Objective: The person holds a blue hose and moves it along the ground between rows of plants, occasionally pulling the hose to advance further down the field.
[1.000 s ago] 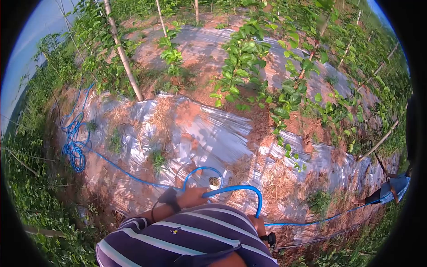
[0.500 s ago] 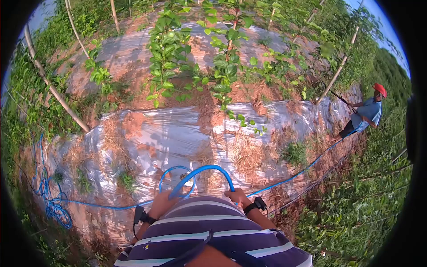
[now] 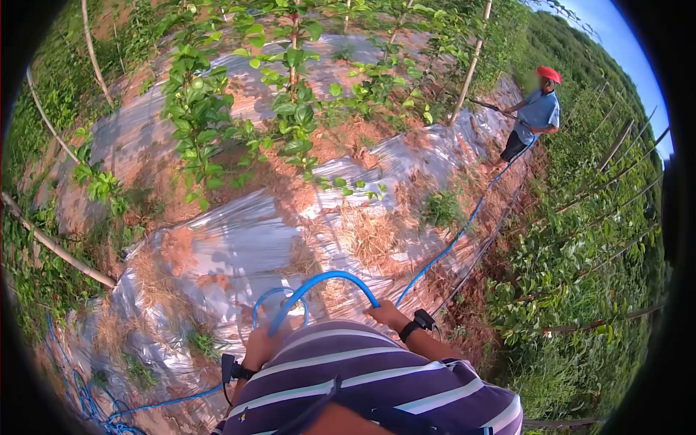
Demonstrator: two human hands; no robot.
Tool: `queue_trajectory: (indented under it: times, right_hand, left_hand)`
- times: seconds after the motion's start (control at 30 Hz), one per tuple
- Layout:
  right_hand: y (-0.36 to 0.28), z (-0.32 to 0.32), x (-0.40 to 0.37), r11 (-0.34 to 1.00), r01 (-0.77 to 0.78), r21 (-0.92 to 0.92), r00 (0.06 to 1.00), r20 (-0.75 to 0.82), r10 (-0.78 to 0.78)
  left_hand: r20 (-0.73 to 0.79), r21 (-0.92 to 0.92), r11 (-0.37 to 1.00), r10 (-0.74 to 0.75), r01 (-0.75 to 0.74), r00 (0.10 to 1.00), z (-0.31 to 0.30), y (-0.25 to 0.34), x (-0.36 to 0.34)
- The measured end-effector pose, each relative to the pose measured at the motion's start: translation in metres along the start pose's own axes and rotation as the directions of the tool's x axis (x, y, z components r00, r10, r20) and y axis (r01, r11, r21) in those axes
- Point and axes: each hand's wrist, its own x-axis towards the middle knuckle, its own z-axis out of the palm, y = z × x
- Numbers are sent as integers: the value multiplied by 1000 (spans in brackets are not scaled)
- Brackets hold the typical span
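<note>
Left hand and right hand, each closed around a blue hose that arches between them just above a striped shirt. Beyond the right hand, hose lying across silver ground sheeting toward another person in a red cap, well apart, beside leafy vines.
</note>
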Motion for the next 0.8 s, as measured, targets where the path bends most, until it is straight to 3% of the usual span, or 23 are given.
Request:
queue_trajectory:
  times: [0.03, 0.17, 0.37, 0.5, 0.6, 0.67, 0.8]
  right_hand:
    - [0, 2, -3, 999, -24, -34, 1000, -9, 24]
    - [8, 21, -10, 999, -27, -39, 997, -78, 24]
    - [7, 51, -16, 989, -76, -124, 991, -119, 61]
    - [-22, 64, -41, 976, -16, -217, 994, -113, -9]
    - [-36, 69, -42, 964, -47, -261, 995, -97, 22]
    - [-32, 69, -38, 943, -46, -329, 996, -83, 19]
    - [-28, 67, -32, 966, 5, -258, 998, -62, -22]
  left_hand:
    - [-13, -18, 998, 66, -67, 998, -3, -1, 1]
    - [23, 37, 994, 102, -102, 995, -24, -2, 3]
    - [51, 98, 991, 91, -95, 995, -53, -15, 4]
    - [10, 98, 988, 116, -116, 993, -68, -48, 13]
    - [89, 127, 991, 39, -50, 995, -88, -53, 15]
    - [-1, 68, 990, 122, -122, 993, -91, -60, 17]
    - [-66, 50, 993, 111, -108, 992, -92, -60, 14]
